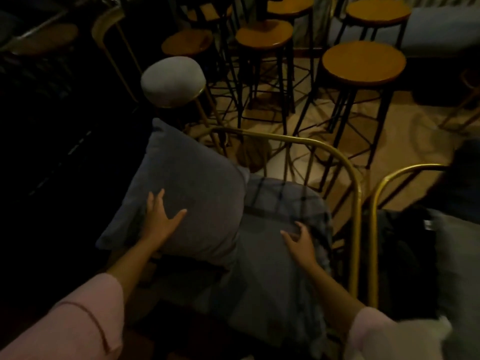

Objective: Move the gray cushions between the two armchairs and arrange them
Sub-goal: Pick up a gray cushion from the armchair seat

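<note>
A plain gray cushion (192, 188) leans tilted at the left of an armchair with a gold metal frame (355, 193). My left hand (162, 216) lies flat on its face, fingers spread. A second gray cushion (262, 276) lies lower in the chair, partly under the first. My right hand (301, 241) rests on its upper edge with the fingers curled over it. Behind it sits a plaid gray cushion (283, 198). A second armchair's gold frame (374, 229) stands right beside, with dark items in it.
Several wooden bar stools (363, 62) with black legs crowd the floor beyond the chair. A white padded stool (173, 80) with gold legs stands just behind the tilted cushion. The left side is dark. A pale cushion (457, 258) lies at the far right.
</note>
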Motion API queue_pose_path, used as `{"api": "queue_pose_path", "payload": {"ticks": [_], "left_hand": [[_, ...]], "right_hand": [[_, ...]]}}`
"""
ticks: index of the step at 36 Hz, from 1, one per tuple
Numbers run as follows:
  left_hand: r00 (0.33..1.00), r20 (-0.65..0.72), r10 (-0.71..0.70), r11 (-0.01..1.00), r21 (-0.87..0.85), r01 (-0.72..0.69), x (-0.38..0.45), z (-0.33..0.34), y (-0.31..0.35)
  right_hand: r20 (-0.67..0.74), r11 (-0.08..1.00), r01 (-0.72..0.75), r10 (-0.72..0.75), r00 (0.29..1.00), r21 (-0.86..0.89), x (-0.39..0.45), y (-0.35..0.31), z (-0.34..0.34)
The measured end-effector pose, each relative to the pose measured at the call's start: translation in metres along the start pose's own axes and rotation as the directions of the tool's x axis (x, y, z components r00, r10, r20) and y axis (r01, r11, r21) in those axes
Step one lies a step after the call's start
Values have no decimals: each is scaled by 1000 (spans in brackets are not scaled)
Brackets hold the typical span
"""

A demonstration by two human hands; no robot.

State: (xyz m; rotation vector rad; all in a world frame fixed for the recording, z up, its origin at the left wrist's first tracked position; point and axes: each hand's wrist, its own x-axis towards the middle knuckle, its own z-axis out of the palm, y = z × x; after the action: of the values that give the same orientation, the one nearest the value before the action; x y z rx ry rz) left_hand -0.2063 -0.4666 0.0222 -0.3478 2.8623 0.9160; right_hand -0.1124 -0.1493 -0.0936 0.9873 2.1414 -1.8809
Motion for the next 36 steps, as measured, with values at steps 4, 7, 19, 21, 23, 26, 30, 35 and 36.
{"api": "queue_pose_path", "payload": {"ticks": [4,7,19,21,23,26,30,35,36], "left_hand": [[999,-48,10,995,99,-6,55,-22,-21],[997,-74,2,988,157,10,91,-25,-36],[995,-74,-73,988,127,82,165,-1,-109],[997,-62,-50,996,66,54,173,0,-120],[998,-48,-40,999,11,41,177,0,-129],[999,-32,-30,998,-61,28,182,1,-133],[999,-17,-32,992,-123,30,184,-2,-135],[999,-38,-36,966,-258,24,174,-10,-128],[998,-50,-39,961,-275,24,170,-10,-124]], "right_hand": [[66,989,-141,137,988,49,19,2,67],[104,981,-186,180,978,59,35,9,106],[150,896,-396,372,916,199,100,29,208],[188,865,-436,398,898,250,108,38,218],[220,850,-444,393,893,284,117,57,224],[248,829,-468,405,880,307,114,49,230],[281,820,-482,406,870,307,113,48,227],[329,853,-423,322,888,307,86,44,196],[331,852,-417,313,890,317,77,41,188]]}}
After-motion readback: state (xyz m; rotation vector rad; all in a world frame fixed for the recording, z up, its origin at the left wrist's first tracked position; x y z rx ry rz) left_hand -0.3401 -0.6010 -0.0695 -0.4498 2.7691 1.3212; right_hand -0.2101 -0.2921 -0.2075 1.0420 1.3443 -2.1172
